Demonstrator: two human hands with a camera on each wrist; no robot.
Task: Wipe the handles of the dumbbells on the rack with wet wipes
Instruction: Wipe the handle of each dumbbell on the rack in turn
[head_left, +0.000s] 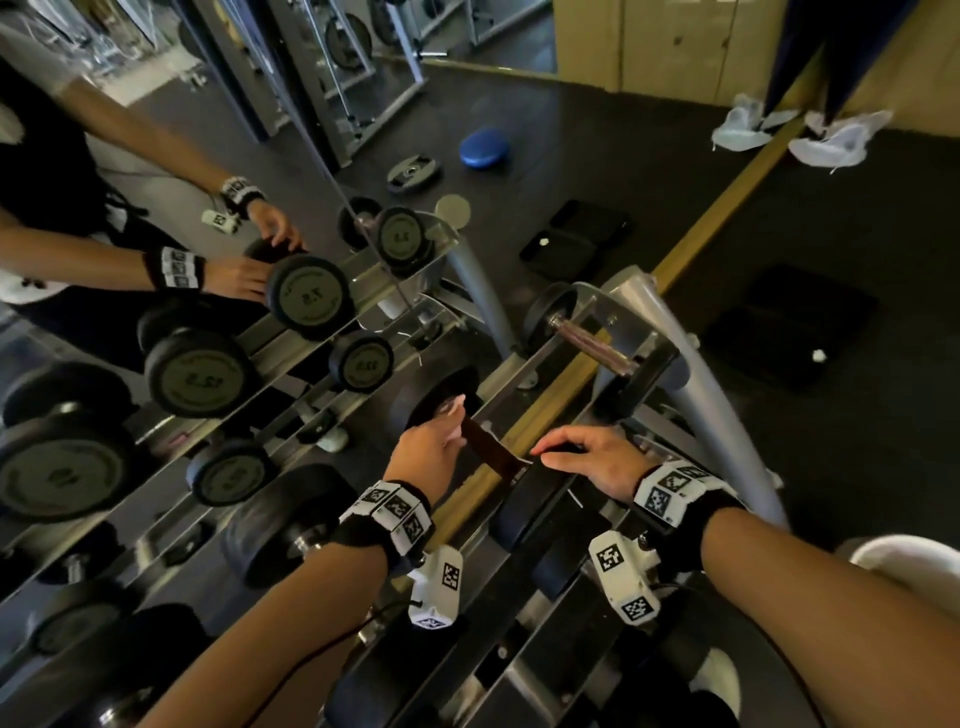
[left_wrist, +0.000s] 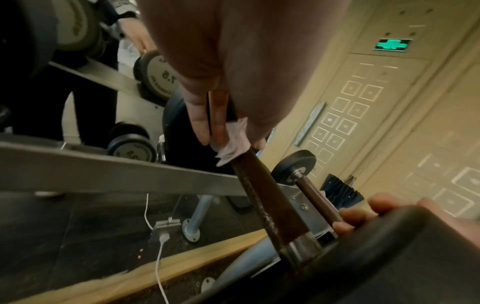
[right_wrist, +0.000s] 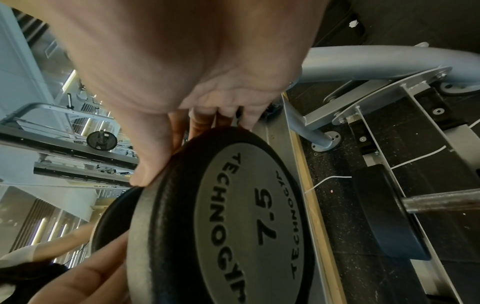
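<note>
A 7.5 dumbbell lies on the top rail of the rack (head_left: 644, 322), its brown handle (head_left: 491, 449) running from me toward the mirror. My left hand (head_left: 447, 431) grips a white wet wipe (head_left: 457, 415) wrapped round the far end of that handle (left_wrist: 265, 197); the wipe (left_wrist: 233, 142) shows under the fingers. My right hand (head_left: 561, 452) grips the rim of the near head (head_left: 524, 506), thumb on one side and fingers (right_wrist: 223, 117) over the other side of the 7.5 head (right_wrist: 233, 216). A second, smaller dumbbell (head_left: 592, 343) sits further right on the rail.
A mirror (head_left: 156, 156) stands right behind the rack, with a wooden strip (head_left: 727, 208) at its foot, and repeats my arms and the dumbbells. Larger dumbbells (head_left: 291, 525) fill the lower left tiers. Black cases (head_left: 789, 338) lie on the floor at right. A white cable (left_wrist: 158, 265) runs below.
</note>
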